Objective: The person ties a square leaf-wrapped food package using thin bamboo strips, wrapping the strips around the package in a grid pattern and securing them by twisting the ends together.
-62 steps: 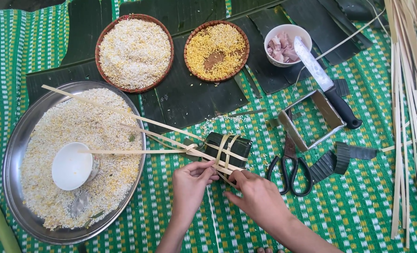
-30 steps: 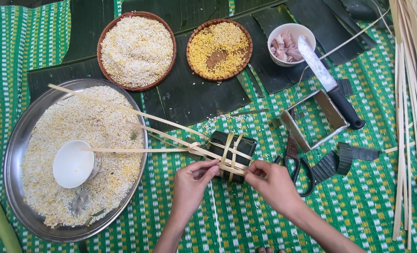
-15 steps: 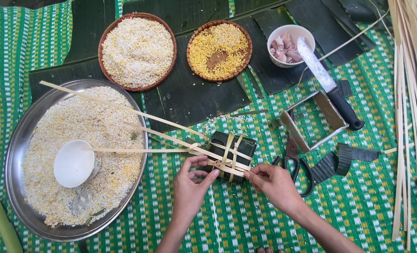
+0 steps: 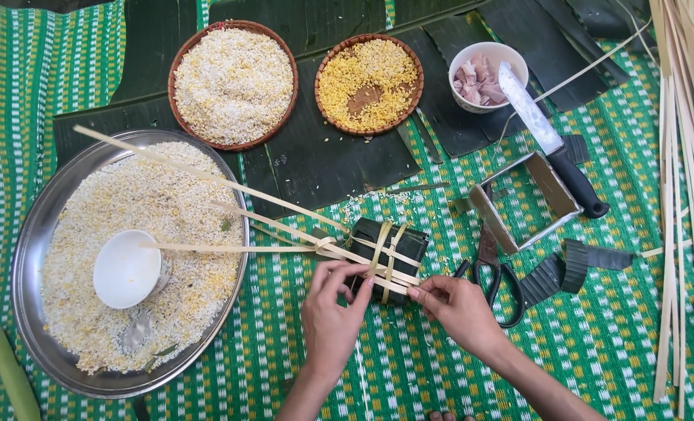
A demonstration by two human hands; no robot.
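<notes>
Landmark: I take the square parcel wrapped in dark green leaf point(image 4: 390, 253) as my reference; it lies on the green-and-white woven mat point(image 4: 596, 343), bound with pale bamboo strips point(image 4: 382, 261) crossing its top.

Left hand: my left hand point(image 4: 331, 316) sits just below the parcel's near-left corner, fingers curled and pinching a strip against the parcel's front edge.

Right hand: my right hand point(image 4: 460, 308) is at the parcel's near-right corner, thumb and forefinger closed narrow on a strip end; I think the tips touch the leaf, though the angle leaves me unsure.

Loose strip ends: long pale tails point(image 4: 207, 178) run up and left from the parcel, crossing over the big round metal tray of mixed rice point(image 4: 43, 226).

Tray: left of the parcel, with a small white bowl point(image 4: 127, 269) resting in the grain.

Above the parcel: dark banana leaves point(image 4: 323, 164) carrying a round brown basket of white rice point(image 4: 233, 84), a smaller brown basket of yellow beans point(image 4: 370, 83) and a white bowl of pinkish meat pieces point(image 4: 483, 74).

Right of the parcel: black-handled scissors point(image 4: 495, 284) just beside my right hand, a square metal frame point(image 4: 522, 203) above them, and a black-handled knife point(image 4: 554, 148) reaching from the meat bowl over the frame.

Far right: a bundle of pale bamboo strips point(image 4: 678, 171) well apart from the parcel.
</notes>
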